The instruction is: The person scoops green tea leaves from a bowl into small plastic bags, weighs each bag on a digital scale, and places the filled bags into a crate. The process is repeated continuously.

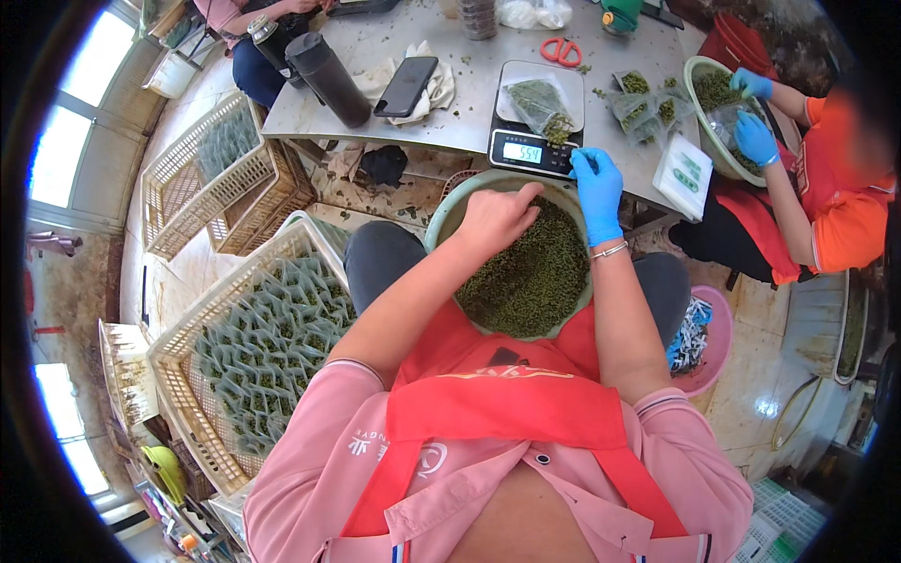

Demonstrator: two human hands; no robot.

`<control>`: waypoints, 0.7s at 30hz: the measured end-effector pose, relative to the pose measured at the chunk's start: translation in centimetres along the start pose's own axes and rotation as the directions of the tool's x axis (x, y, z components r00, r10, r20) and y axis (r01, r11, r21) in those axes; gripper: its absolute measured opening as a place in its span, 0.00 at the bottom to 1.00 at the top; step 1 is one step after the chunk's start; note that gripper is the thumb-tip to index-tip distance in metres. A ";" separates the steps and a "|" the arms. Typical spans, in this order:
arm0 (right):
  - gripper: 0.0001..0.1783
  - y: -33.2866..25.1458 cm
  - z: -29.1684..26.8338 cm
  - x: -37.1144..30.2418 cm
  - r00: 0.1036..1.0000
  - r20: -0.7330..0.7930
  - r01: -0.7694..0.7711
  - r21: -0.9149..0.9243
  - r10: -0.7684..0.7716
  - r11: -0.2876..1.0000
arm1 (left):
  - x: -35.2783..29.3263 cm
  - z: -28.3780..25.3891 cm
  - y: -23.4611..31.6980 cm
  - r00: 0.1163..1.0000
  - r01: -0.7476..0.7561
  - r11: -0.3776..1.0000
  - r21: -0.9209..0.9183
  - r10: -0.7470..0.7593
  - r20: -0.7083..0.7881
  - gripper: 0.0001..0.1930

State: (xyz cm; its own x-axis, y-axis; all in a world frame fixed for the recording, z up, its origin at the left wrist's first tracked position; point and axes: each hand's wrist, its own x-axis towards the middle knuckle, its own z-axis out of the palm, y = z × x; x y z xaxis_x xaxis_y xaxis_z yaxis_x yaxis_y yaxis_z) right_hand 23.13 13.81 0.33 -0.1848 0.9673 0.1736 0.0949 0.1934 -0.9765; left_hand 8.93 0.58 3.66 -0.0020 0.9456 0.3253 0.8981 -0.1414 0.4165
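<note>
A pale green basin [457, 190] full of small green peppercorns [526, 272] sits between my knees. Over its far left part is my bare left hand [502, 218], its fingers curled inward; whatever they hold is hidden. My blue-gloved right hand [598, 192] is at the basin's far right rim, fingertips drawn together beside the front right corner of a digital scale [533, 152]. Anything between those fingertips is too small to make out. A clear plastic bag [537, 101], partly filled with green peppercorns, lies on the scale's pan, its mouth toward me.
Filled bags [648, 105], a stack of clear bags [684, 176], red scissors [561, 52], a phone [406, 86] and a black flask [328, 80] are on the metal table [460, 94]. A crate [188, 413] holds many filled bags. At right, a co-worker's gloved hands [755, 137] work over another basin [694, 80].
</note>
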 end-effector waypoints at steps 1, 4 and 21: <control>0.12 -0.2 0.1 0.1 1.000 -0.003 0.017 -0.069 -0.017 0.997 | 0.5 0.0 0.0 1.000 -0.012 0.999 0.032 0.013 -0.011 0.17; 0.17 -0.7 0.4 0.9 0.999 0.018 -0.041 -0.226 0.046 0.973 | 2.5 -0.1 0.2 1.000 -0.013 0.987 0.161 0.009 0.027 0.21; 0.11 -2.1 0.4 4.8 0.819 0.339 -0.503 0.033 0.464 0.864 | 10.0 2.5 -2.0 0.989 0.003 0.879 0.478 -0.074 0.131 0.26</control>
State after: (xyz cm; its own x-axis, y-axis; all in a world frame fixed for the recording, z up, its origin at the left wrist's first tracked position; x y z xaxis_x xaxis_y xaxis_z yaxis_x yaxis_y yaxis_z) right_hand 21.62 17.99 3.14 -0.4389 0.8260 -0.3538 0.1424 -0.3249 -0.9350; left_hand 8.21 11.09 4.00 -0.0112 0.9837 0.1797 0.9991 0.0184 -0.0386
